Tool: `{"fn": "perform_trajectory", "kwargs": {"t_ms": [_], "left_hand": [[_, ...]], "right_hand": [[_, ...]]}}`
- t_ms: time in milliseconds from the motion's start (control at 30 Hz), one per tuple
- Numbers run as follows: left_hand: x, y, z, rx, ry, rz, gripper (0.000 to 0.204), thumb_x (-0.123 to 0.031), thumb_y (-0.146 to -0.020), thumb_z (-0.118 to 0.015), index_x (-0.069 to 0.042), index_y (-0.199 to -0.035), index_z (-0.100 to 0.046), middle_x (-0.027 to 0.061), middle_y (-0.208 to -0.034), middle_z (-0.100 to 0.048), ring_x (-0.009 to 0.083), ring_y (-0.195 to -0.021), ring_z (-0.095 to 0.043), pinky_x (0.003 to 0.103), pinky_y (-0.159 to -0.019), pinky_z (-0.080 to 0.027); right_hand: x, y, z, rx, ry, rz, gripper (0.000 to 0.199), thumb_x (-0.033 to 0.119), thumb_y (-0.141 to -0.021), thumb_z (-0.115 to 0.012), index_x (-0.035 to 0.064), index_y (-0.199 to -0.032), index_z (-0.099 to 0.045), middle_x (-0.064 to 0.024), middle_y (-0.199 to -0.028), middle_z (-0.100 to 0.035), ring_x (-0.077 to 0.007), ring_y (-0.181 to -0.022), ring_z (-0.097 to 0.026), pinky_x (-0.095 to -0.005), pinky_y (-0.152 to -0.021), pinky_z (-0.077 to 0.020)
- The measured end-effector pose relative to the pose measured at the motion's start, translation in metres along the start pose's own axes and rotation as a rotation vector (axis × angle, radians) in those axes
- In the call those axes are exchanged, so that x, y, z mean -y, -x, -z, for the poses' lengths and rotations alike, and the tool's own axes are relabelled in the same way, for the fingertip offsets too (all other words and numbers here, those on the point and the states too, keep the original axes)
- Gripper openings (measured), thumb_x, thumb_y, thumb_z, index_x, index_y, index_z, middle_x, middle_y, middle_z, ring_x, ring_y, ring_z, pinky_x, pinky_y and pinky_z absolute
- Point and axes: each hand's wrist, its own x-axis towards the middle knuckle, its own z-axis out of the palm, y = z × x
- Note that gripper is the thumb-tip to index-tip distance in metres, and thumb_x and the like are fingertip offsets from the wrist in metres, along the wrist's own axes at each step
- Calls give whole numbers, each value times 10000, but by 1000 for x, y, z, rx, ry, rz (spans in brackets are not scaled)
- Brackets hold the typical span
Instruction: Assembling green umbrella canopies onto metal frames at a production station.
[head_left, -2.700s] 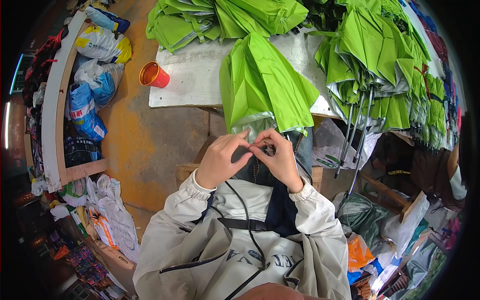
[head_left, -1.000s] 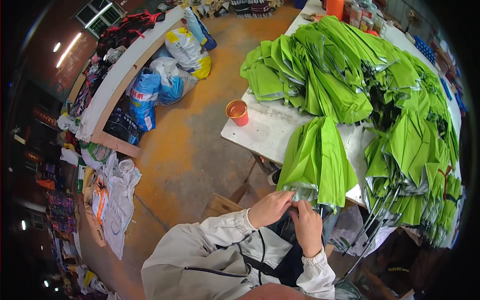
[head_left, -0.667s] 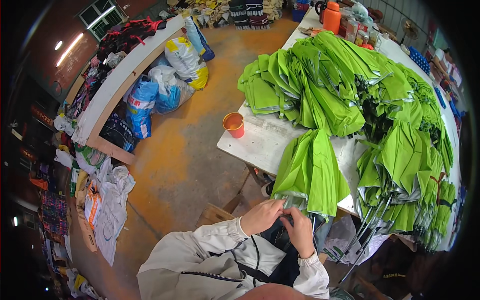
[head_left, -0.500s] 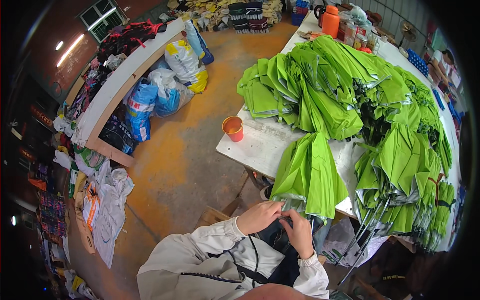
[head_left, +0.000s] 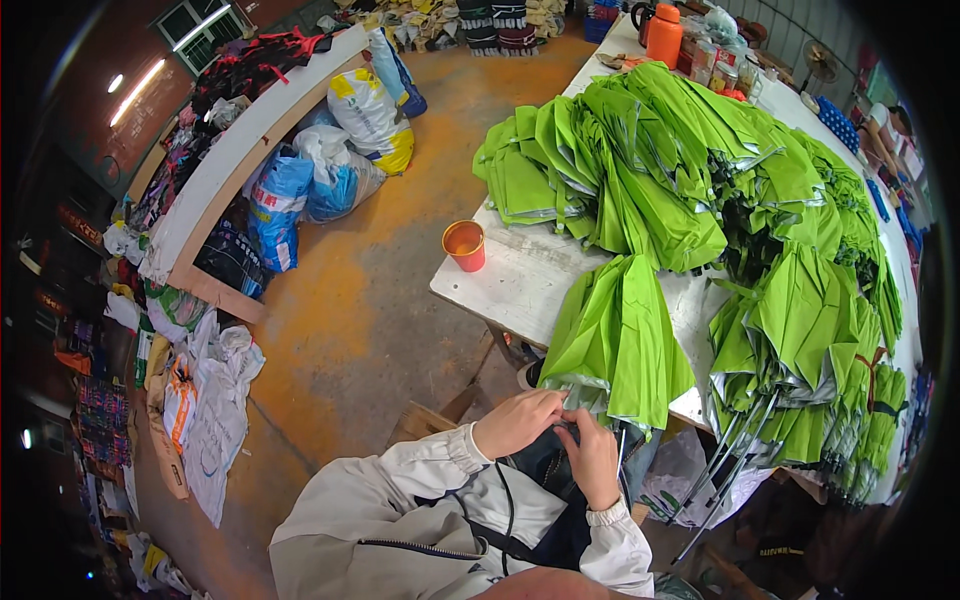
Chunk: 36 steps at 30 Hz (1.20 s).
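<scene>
Beside one creased, silver-lined green canopy, left hand and right hand curl close. Whether their fingers clamp anything, I cannot tell.

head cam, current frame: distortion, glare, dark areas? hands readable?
Head view: corners fall to black, and the white table's right side curves; head view: the tube light at upper left is blown out; head view: left hand and right hand are clearly lit, but anything between them is too small to tell.
</scene>
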Motion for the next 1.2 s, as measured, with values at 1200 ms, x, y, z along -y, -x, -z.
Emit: {"fn": "perform_trajectory", "kwargs": {"t_ms": [1200], "left_hand": [[-7,4,-17,-93,74,53,166,-52,-940,-570,29,-1070,-505,182,-904,-632,374,-873,-645,443,-725,-515]], "right_hand": [[-10,4,-6,-62,6,21,176,44,-842,-721,13,-975,-611,-183,-871,-691,-383,-769,-670,-436,-654,-507]]}}
